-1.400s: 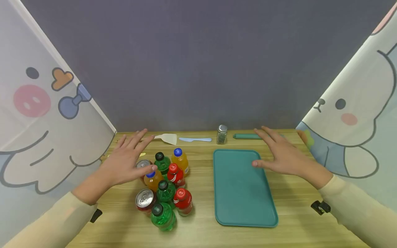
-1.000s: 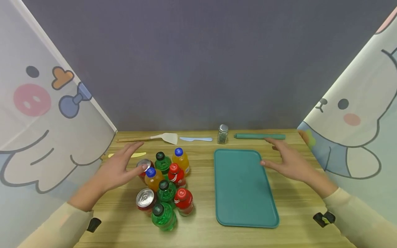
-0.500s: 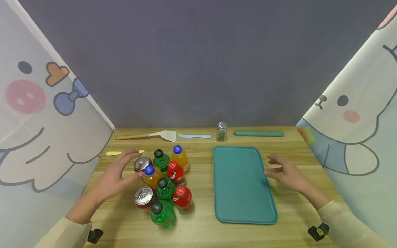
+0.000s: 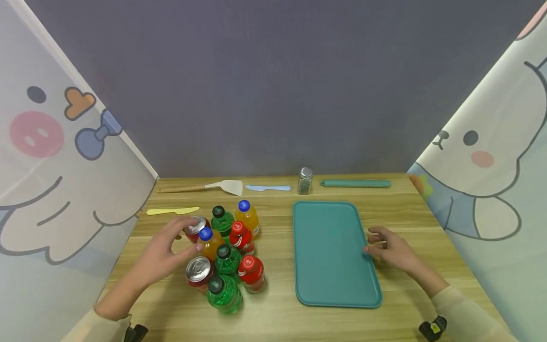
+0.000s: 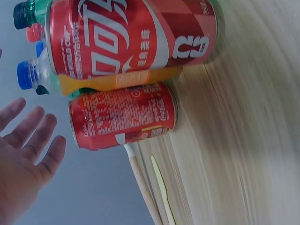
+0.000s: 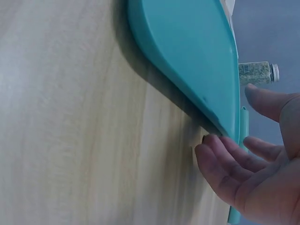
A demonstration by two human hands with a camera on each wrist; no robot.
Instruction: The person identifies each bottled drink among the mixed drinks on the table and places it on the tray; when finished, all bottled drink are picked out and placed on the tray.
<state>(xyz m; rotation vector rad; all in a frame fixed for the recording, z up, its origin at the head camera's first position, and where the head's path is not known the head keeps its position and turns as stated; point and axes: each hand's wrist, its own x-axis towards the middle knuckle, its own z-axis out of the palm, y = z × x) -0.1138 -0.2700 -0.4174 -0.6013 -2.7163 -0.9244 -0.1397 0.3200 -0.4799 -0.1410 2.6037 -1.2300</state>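
My left hand (image 4: 159, 254) hovers with spread, relaxed fingers at the left side of a drink cluster, nearest an orange-drink bottle (image 4: 211, 248) with a blue cap. Two red cola cans stand beside it, a front can (image 4: 200, 271) and a back can (image 5: 126, 117) partly behind my fingers in the head view. My right hand (image 4: 392, 249) is at the right edge of a teal tray (image 4: 335, 256). Its thumb is raised by the rim while the loosely bent fingers sit low beside the tray's edge, as the right wrist view shows; nothing is gripped.
Green bottles (image 4: 225, 295), red-capped bottles (image 4: 252, 274) and another orange bottle (image 4: 248, 218) fill the cluster. Along the back lie a spatula (image 4: 231, 186), blue knife (image 4: 268, 188), shaker jar (image 4: 305, 181) and green stick (image 4: 355, 184). A yellow knife (image 4: 171, 211) lies at left.
Both hands have come down toward the tabletop. The left has moved in beside the cans and bottles; the right has drawn back and lowered to the tray's right edge. The objects stay put.
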